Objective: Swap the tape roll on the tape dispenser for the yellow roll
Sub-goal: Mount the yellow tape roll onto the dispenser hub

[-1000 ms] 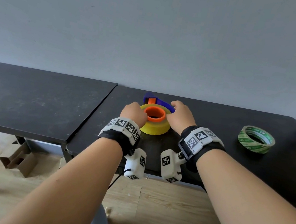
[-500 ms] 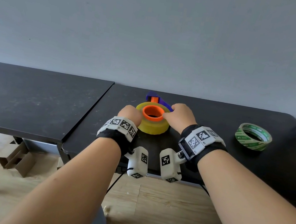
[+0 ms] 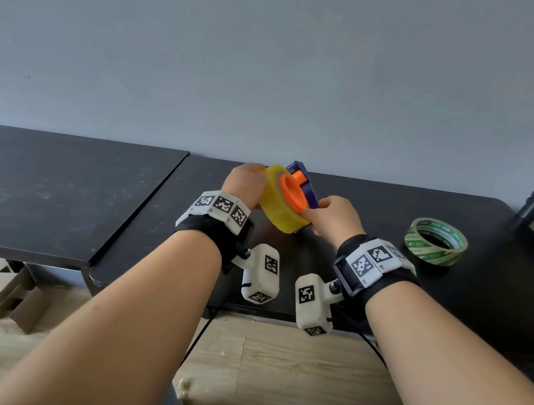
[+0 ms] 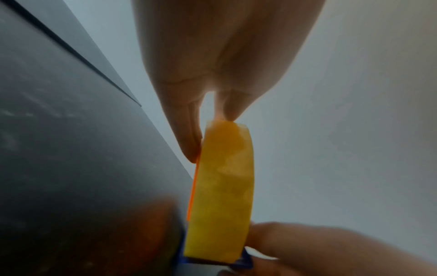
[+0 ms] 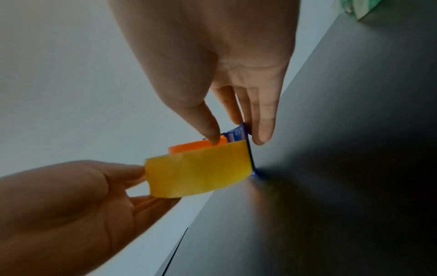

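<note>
Above the black table we hold the yellow roll tilted, seated on the blue dispenser: our left hand pinches its far rim, our right hand grips the dispenser

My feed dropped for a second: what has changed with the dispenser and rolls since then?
The tape dispenser with the yellow roll lay flat on the table; now both hands have tipped it up on edge. The left hand grips the roll, the right hand the dispenser. The green roll stayed put.
</note>
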`<control>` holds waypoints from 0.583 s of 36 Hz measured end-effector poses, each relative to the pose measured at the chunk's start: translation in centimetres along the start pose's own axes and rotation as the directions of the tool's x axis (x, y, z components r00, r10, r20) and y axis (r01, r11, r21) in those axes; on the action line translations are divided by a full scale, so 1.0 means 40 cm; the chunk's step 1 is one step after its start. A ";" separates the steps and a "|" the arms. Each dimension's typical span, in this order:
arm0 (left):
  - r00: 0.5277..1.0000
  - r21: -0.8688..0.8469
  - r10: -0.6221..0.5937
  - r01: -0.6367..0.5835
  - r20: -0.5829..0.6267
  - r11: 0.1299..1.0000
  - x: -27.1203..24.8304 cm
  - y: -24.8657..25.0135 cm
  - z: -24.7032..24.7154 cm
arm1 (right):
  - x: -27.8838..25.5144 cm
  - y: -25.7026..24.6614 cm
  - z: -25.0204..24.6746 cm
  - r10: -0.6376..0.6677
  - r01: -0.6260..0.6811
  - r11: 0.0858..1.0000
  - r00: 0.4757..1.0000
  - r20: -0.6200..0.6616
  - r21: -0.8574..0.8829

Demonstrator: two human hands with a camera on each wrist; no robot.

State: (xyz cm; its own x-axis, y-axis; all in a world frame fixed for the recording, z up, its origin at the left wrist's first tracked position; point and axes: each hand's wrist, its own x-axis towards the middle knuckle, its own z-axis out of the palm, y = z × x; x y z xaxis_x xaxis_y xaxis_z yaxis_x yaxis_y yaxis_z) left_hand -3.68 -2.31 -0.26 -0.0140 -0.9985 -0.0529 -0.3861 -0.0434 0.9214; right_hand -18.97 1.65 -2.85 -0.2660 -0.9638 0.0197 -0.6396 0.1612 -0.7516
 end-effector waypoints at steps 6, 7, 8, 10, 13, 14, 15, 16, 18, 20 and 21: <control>0.998 -0.249 -0.028 0.042 0.058 0.968 -0.032 0.046 0.038 | -0.013 0.036 -0.031 0.020 -0.020 1.000 1.000 -0.005 0.004; 0.996 -0.259 -0.033 0.052 0.078 0.964 -0.035 0.052 0.044 | -0.014 0.040 -0.034 0.019 -0.018 1.000 1.000 -0.013 0.006; 0.995 -0.254 -0.031 0.054 0.095 0.966 -0.033 0.052 0.049 | -0.014 0.045 -0.037 0.013 -0.013 1.000 1.000 -0.021 0.013; 0.995 -0.241 0.003 0.021 0.100 0.970 -0.036 0.054 0.060 | -0.015 0.051 -0.044 0.007 -0.005 0.999 0.999 -0.041 0.043; 0.997 -0.216 0.021 -0.003 0.080 0.976 -0.039 0.056 0.082 | -0.011 0.054 -0.056 -0.020 0.033 0.991 0.995 -0.099 0.130; 0.996 -0.201 0.034 -0.018 0.078 0.979 -0.044 0.057 0.088 | -0.012 0.051 -0.063 -0.026 0.048 0.986 0.991 -0.131 0.162; 0.995 -0.185 0.054 -0.039 0.078 0.982 -0.046 0.058 0.097 | -0.013 0.046 -0.070 -0.032 0.063 0.980 0.986 -0.162 0.188; 0.994 -0.172 0.079 -0.064 0.080 0.983 -0.054 0.062 0.103 | -0.012 0.042 -0.076 -0.042 0.081 0.975 0.982 -0.186 0.208; 0.988 -0.139 0.127 -0.115 0.085 0.984 -0.067 0.067 0.121 | -0.012 0.036 -0.088 -0.063 0.114 0.966 0.975 -0.215 0.234; 0.984 -0.070 0.162 -0.157 0.075 0.985 -0.075 0.067 0.140 | -0.011 0.037 -0.096 -0.061 0.121 0.962 0.969 -0.239 0.245; 0.982 -0.041 0.177 -0.174 0.063 0.984 -0.079 0.067 0.148 | -0.012 0.037 -0.100 -0.057 0.118 0.962 0.969 -0.242 0.247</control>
State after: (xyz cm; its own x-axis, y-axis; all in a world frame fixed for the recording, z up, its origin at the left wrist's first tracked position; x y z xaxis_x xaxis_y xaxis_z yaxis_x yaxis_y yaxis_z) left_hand -10.14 0.93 0.10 -0.1402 -0.9863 0.0867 -0.3397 0.1301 0.9315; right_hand -22.65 3.21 -1.33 -0.3958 -0.8913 0.2212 -0.4683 -0.0113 -0.8835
